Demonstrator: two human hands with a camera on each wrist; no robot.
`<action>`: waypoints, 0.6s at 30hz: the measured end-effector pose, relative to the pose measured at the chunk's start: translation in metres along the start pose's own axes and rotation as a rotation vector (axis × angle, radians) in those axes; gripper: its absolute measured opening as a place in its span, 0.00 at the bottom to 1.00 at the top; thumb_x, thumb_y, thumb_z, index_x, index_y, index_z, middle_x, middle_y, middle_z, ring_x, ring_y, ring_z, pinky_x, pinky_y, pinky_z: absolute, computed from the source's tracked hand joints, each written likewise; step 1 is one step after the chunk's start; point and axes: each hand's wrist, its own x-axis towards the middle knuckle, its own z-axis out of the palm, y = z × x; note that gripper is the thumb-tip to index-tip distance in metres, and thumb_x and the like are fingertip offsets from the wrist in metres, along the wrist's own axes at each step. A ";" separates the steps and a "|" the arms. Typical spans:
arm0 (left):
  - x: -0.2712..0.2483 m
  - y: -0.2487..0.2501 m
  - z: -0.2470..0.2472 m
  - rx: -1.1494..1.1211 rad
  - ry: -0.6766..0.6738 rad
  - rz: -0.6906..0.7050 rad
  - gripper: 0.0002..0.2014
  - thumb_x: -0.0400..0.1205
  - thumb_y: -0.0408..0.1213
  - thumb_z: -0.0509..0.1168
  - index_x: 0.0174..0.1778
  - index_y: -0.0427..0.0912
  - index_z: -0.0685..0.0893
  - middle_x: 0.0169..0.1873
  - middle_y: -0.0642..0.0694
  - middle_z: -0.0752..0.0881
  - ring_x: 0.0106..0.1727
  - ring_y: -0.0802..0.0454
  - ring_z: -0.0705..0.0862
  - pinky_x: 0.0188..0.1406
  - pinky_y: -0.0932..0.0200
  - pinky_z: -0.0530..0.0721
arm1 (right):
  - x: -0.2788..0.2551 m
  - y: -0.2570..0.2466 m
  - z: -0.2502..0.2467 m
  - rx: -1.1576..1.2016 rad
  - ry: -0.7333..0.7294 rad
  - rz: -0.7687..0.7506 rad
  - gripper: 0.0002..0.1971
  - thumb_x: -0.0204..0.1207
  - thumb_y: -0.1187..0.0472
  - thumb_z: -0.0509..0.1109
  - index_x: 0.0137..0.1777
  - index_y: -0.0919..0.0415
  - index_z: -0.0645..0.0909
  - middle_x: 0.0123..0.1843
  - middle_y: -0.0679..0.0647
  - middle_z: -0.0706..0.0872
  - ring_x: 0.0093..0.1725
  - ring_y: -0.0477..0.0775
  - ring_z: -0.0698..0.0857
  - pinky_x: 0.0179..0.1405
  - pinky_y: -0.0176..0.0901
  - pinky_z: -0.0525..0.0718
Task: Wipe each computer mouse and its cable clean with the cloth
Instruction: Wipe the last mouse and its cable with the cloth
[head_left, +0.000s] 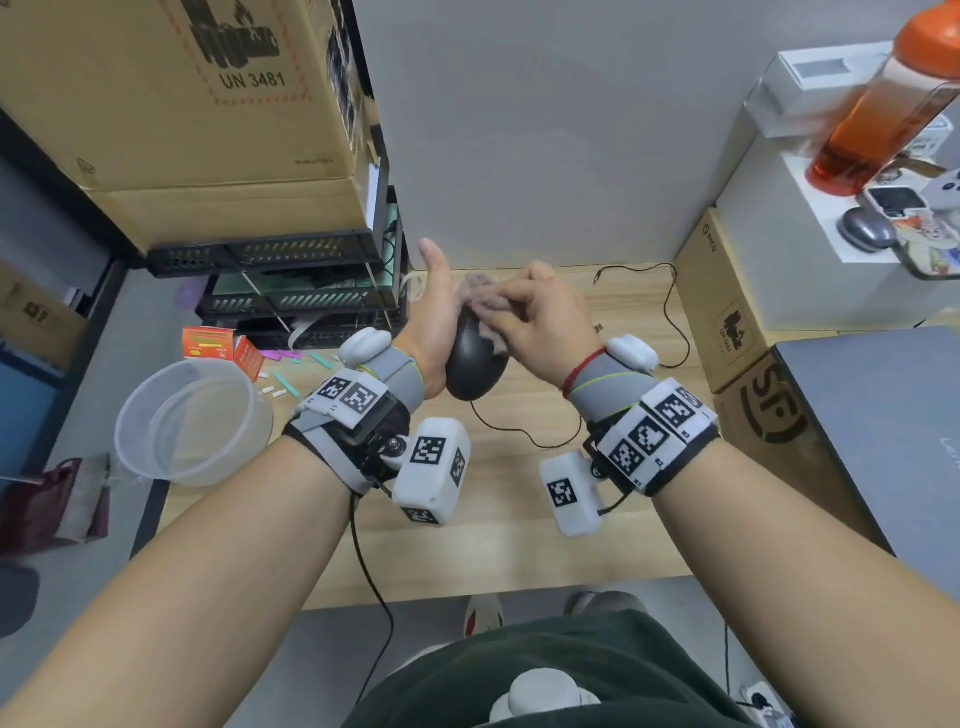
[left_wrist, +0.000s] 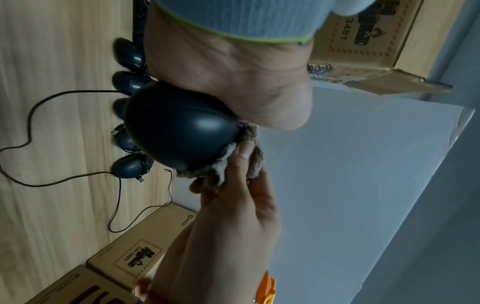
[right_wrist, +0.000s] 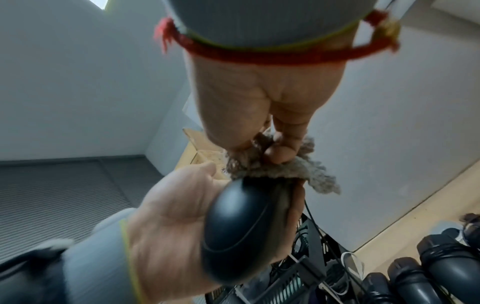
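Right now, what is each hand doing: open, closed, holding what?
Left hand: holds the black mouse off the desk, thumb sticking up.
Right hand: fingers curled, pinching the cloth against the mouse's front end.

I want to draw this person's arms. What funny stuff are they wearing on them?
Both forearms are bare. Each wrist has a grey stretchy band with a thin yellow-green edge, then a black strap covered in white squares with black checker patterns. A white box with the same patterns hangs from the left wrist and the right wrist, with thin black cables attached. A red string bracelet circles the right wrist.
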 end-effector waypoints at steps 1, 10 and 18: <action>0.001 -0.001 0.002 -0.002 -0.006 0.016 0.53 0.75 0.81 0.31 0.46 0.37 0.86 0.33 0.37 0.84 0.32 0.42 0.86 0.34 0.55 0.87 | 0.004 0.001 -0.001 -0.030 0.019 0.041 0.09 0.77 0.53 0.75 0.54 0.50 0.91 0.40 0.51 0.73 0.43 0.49 0.77 0.47 0.43 0.77; -0.008 0.008 0.001 0.028 -0.029 -0.036 0.52 0.74 0.82 0.29 0.34 0.36 0.80 0.25 0.34 0.80 0.26 0.40 0.82 0.33 0.52 0.82 | -0.008 0.001 -0.009 0.042 -0.092 -0.144 0.09 0.76 0.57 0.76 0.55 0.51 0.91 0.43 0.53 0.77 0.43 0.49 0.78 0.46 0.35 0.75; -0.010 0.012 0.008 0.015 -0.055 -0.067 0.55 0.73 0.83 0.28 0.39 0.35 0.82 0.25 0.35 0.83 0.26 0.42 0.82 0.29 0.55 0.83 | -0.012 0.001 -0.003 0.016 0.015 -0.155 0.10 0.77 0.56 0.75 0.57 0.52 0.91 0.46 0.49 0.75 0.45 0.46 0.76 0.46 0.30 0.73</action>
